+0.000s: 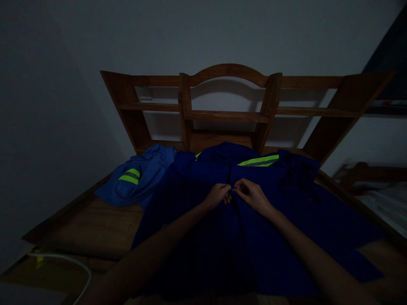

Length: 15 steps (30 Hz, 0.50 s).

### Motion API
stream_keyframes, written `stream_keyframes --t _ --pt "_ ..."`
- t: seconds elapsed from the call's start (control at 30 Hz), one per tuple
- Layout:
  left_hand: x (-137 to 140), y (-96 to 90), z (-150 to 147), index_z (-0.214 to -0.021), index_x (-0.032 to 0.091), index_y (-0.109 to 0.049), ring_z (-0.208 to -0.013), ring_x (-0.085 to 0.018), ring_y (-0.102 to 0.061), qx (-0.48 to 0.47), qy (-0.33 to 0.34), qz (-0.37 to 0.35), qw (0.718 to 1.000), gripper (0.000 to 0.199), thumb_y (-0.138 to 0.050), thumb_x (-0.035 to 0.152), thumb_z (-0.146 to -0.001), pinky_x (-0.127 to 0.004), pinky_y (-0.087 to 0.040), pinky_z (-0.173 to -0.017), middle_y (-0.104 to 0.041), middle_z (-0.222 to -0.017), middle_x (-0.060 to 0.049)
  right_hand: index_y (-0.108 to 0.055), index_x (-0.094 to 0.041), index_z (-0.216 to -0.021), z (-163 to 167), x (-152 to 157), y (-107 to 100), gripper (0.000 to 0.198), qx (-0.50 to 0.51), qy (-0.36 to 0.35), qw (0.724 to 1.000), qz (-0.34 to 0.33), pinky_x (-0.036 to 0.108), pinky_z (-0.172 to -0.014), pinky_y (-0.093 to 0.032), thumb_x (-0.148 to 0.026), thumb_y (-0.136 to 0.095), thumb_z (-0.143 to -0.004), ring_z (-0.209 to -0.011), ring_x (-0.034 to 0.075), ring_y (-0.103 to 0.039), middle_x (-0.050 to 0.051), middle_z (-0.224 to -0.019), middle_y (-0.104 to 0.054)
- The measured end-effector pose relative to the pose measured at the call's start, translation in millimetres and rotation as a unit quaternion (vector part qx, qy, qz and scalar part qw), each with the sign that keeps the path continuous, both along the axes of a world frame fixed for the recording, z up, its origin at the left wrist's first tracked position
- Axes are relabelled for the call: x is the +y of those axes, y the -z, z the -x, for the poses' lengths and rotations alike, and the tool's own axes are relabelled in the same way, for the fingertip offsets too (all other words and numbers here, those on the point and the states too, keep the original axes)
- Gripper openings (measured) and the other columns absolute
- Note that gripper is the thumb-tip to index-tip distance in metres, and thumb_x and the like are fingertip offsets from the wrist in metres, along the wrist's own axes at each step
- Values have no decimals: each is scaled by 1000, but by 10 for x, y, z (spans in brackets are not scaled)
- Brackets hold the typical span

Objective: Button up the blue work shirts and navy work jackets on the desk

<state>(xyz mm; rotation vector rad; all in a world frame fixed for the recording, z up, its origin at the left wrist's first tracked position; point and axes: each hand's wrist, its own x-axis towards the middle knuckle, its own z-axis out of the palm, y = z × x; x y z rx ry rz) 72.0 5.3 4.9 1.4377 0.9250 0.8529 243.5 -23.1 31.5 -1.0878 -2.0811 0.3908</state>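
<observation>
A dark blue work jacket [197, 220] with a yellow-green reflective stripe lies spread out in front of me, its front opening running down the middle. My left hand [218, 195] pinches the cloth at the left side of that opening. Close beside it, my right hand [251, 194] pinches the other front edge with thumb and index finger. The fingertips of both hands nearly meet. Whatever small fastening may lie between them is too dark to make out. To the left lies a lighter blue garment [149, 169] with a similar stripe.
A wooden shelf unit [227, 115] stands at the back against a grey wall [222, 34]. Beneath the clothes is a wooden board surface [98, 220]. A pale cable [73, 259] curves at the lower left. Another wooden piece [375, 173] and light cloth appear at the right.
</observation>
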Motion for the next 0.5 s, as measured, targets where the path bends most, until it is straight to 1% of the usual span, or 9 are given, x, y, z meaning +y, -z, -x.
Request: stream_keyframes --t 0.23,0.5 --pt "-52 -73 -2 -71 12 -55 -41 -10 -53 13 -2 1 1000 29 -46 38 -80 -19 -39 -39 -57 -52 -1 -56 -21 -91 2 -8 -29 13 10 -9 1000 3 25 -65 -44 -31 -54 -84 -71 14 -57 1 -82 -61" --pt "-45 -60 0 -70 12 -54 -40 -9 -52 19 7 -13 1000 30 -43 37 -80 -19 -39 -39 -55 -51 0 -56 -21 -91 -8 -2 -22 12 7 -10 1000 5 24 -64 -43 -30 -55 -84 -70 13 -57 1 -81 -61"
